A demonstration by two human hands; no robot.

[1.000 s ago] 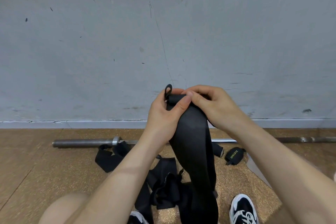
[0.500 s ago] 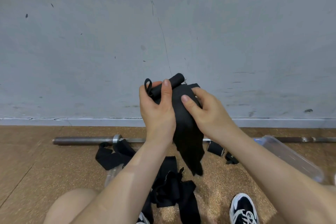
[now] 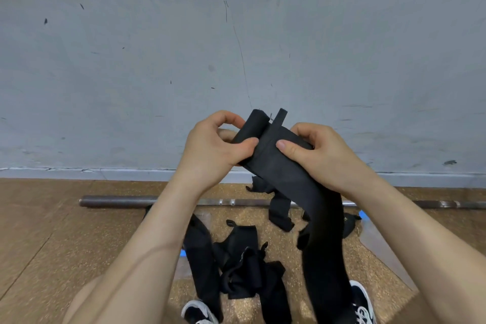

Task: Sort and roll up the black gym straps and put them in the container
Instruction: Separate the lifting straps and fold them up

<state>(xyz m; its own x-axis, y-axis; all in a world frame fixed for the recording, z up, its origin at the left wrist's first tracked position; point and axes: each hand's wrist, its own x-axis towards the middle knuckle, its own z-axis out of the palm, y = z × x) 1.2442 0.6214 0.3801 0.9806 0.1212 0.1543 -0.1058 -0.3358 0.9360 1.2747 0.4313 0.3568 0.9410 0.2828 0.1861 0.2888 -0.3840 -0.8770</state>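
Observation:
I hold one black gym strap (image 3: 286, 171) up in front of the wall. My left hand (image 3: 213, 150) pinches its partly rolled upper end, and my right hand (image 3: 318, 155) grips the flat band beside it. The rest of the strap hangs down past my right wrist toward the floor. A heap of loose black straps (image 3: 236, 265) lies on the cork floor between my legs. A clear plastic container (image 3: 378, 247) sits at the right, mostly hidden behind my right forearm.
A steel barbell (image 3: 118, 201) lies along the base of the grey wall (image 3: 236, 47). My two black-and-white shoes (image 3: 363, 305) show at the bottom edge. A small black wrap (image 3: 349, 223) lies near the container. Another clear plastic piece (image 3: 184, 265) peeks out under my left forearm.
The strap's small roll has turned from pointing up-right over my left hand to lying between both hands. The camera view shifted, and a long tail of the strap now hangs at the right.

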